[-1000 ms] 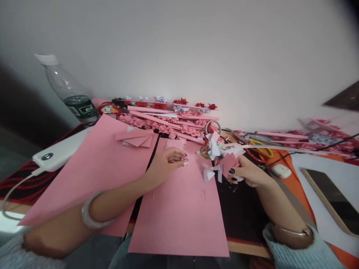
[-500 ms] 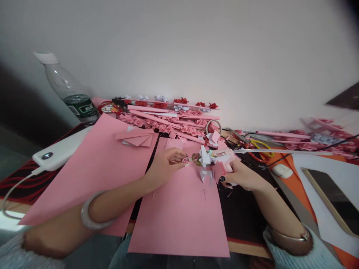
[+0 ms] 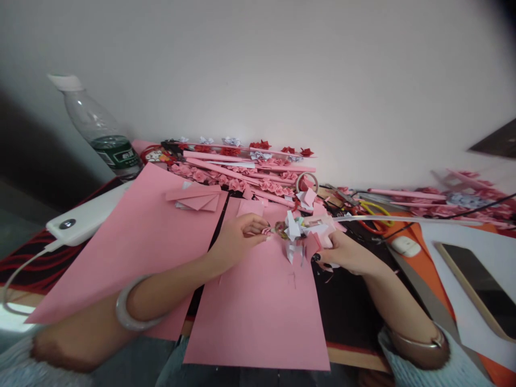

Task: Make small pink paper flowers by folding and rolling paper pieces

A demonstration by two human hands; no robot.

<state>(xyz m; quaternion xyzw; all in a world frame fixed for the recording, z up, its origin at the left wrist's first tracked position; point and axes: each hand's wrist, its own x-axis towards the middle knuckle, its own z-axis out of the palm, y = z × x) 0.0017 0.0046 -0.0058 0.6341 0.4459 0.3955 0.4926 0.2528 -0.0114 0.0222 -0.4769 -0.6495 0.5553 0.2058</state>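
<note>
My left hand (image 3: 237, 236) is closed in a pinch on a small pink paper piece (image 3: 266, 231), mostly covered by the fingertips. To the right, my right hand (image 3: 349, 251) is wrapped around a pale pink tool that looks like a hot glue gun (image 3: 320, 221), a long clear stick running out behind it. White paper scraps (image 3: 294, 227) and a folded pink scrap (image 3: 312, 244) hide much of its front. Its front end points toward the piece in my left hand; whether they touch I cannot tell. Beneath both hands lies a pink paper sheet (image 3: 258, 322).
Pink, red and white paper flowers (image 3: 260, 145) and rolled pink sticks line the wall, beside a tape roll (image 3: 307, 183). At left stand a bottle (image 3: 115, 148) and a power bank (image 3: 80, 217). Yellow-handled scissors (image 3: 379, 212), an earphone case (image 3: 406, 245) and a phone (image 3: 479, 285) lie at right.
My right hand and the glue gun have shifted very slightly left, and the scraps around it have tilted a little. My left hand stays in place.
</note>
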